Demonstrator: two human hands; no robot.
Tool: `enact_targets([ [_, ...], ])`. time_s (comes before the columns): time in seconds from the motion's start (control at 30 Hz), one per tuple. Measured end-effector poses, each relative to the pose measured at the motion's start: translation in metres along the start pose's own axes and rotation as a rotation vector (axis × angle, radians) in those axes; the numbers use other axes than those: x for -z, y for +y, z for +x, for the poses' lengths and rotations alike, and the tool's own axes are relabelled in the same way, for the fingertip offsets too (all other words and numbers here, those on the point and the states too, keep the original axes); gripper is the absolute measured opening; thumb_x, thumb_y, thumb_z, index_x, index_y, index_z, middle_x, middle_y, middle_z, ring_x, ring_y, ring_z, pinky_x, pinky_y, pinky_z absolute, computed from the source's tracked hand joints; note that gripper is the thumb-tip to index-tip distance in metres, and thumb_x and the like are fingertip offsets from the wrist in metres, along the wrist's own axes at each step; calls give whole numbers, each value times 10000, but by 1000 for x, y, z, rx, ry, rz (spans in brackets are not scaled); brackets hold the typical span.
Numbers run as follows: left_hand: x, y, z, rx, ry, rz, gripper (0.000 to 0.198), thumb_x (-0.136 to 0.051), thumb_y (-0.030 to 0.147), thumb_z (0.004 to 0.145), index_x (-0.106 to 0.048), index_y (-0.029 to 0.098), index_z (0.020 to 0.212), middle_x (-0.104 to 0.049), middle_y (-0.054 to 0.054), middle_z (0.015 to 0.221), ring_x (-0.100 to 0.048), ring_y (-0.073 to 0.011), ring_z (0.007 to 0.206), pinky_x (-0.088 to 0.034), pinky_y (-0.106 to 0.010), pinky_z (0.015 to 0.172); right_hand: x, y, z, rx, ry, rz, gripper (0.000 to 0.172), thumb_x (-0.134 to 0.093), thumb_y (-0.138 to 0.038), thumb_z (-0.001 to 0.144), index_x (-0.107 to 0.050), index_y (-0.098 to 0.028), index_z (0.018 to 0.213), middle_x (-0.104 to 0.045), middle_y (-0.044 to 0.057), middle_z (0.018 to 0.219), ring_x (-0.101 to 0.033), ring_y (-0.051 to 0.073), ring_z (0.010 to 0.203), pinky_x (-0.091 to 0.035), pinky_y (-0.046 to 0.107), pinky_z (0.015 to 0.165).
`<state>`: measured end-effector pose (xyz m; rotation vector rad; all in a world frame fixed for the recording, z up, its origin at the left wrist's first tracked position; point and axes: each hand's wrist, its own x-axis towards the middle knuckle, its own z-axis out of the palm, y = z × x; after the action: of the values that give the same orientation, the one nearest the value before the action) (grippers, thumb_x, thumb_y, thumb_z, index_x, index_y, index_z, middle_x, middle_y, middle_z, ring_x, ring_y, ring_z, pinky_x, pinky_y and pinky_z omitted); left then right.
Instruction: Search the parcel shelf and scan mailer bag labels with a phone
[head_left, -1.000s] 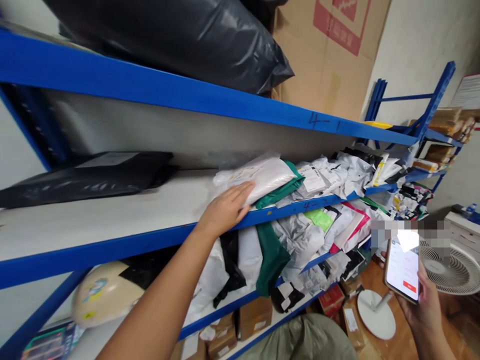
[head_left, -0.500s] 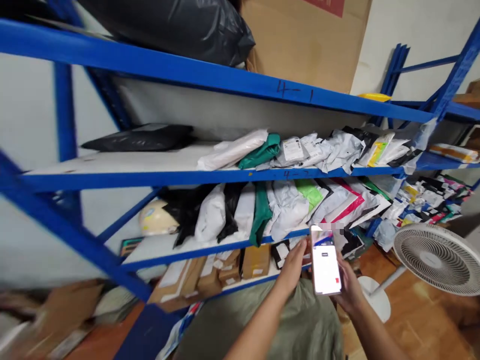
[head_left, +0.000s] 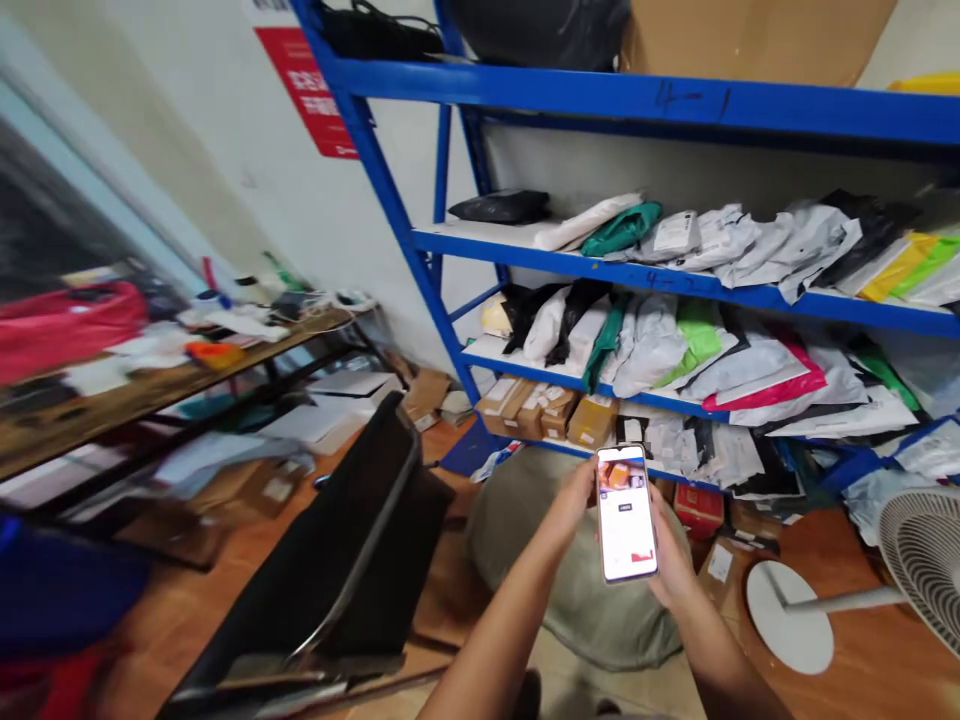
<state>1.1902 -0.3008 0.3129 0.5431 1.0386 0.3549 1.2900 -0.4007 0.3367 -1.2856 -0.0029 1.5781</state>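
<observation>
A smartphone [head_left: 627,530] with a lit screen is held upright between my two hands. A small camera picture shows at the top of its screen, and the rest is mostly white. My left hand [head_left: 576,497] is closed around the phone's left edge. On the right edge, my right hand [head_left: 670,550] grips it too, its fingers partly hidden behind the phone. Below and behind the phone lies a large grey-green sack [head_left: 517,510]. Past it, cardboard boxes [head_left: 592,421] sit on the lowest shelf.
A blue shelf rack [head_left: 517,247] carries several parcels in plastic mailers [head_left: 652,345]. On the left are a black chair [head_left: 352,500] and a cluttered wooden table [head_left: 150,405]. A white fan [head_left: 926,560] stands at the right, with a cardboard box [head_left: 718,566] near its base.
My view has swung left and back, bringing the table and chair into sight. The phone stays in both hands, and its screen's camera picture has changed.
</observation>
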Motion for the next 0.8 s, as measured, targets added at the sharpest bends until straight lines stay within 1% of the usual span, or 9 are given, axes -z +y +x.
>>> enact_targets([
  [0.13,21,-5,-37,-21,88,10,1000,-566,832,456,-578,6,1019,-628,-160,965,-553,-150,736,-400,-236,708,-16,20,-21,-21,-68,-45,948,-663,-645,654,-198,-292,1400,-321,108,1439,-598,174,996,-537,307,795],
  [0.23,48,-8,-72,-15,166,-21,1042,-585,865,377,-587,0,957,-627,-154,924,-544,-148,736,-396,-231,711,-38,42,-36,-81,-120,-69,1022,-673,-660,628,-151,-288,1424,-326,131,1431,-593,196,1027,-534,320,833],
  [0.33,89,-15,-116,-43,210,-20,960,-586,846,429,-578,7,895,-611,-133,842,-528,-146,733,-391,-232,715,-71,79,-52,-159,-154,-94,1098,-683,-681,592,-112,-282,1441,-357,141,1407,-592,214,1031,-523,340,869],
  [0.43,144,-26,-172,-129,226,-23,797,-610,720,546,-553,24,929,-597,-129,896,-522,-146,776,-403,-233,738,-112,132,-70,-161,-175,-104,1045,-681,-659,617,-156,-265,1430,-356,107,1416,-580,160,1048,-517,251,866],
  [0.5,185,-35,-215,-149,187,-53,744,-645,539,557,-506,37,1087,-574,-131,1041,-524,-155,874,-422,-228,791,-146,172,-85,-155,-176,-94,1006,-711,-583,624,-187,-260,1418,-365,57,1418,-542,115,1121,-493,163,886],
  [0.6,247,-53,-281,-102,95,-68,902,-575,302,497,-323,139,1347,-446,-107,1298,-485,-151,1011,-427,-187,798,-202,228,-109,-198,-201,-91,979,-705,-448,587,-192,-245,1395,-421,36,1372,-539,146,1128,-494,195,893],
  [0.67,283,-64,-322,-72,-26,-151,974,-526,302,533,-147,263,1429,-327,-83,1407,-485,-151,1043,-441,-197,795,-239,258,-125,-214,-200,-129,912,-633,-424,574,-223,-210,1359,-470,54,1310,-559,177,1077,-502,237,861],
  [0.73,310,-71,-356,-73,-179,-274,941,-481,399,635,19,364,1431,-201,-78,1470,-505,-177,1058,-482,-289,803,-270,280,-139,-215,-183,-198,860,-600,-424,566,-255,-184,1317,-498,60,1254,-566,169,1026,-499,227,825],
  [0.8,331,-75,-382,-95,-253,-341,854,-398,477,721,81,401,1423,-127,-85,1489,-519,-198,1059,-501,-382,798,-294,294,-148,-211,-212,-273,833,-620,-371,557,-281,-171,1291,-520,55,1197,-561,144,992,-486,191,796],
])
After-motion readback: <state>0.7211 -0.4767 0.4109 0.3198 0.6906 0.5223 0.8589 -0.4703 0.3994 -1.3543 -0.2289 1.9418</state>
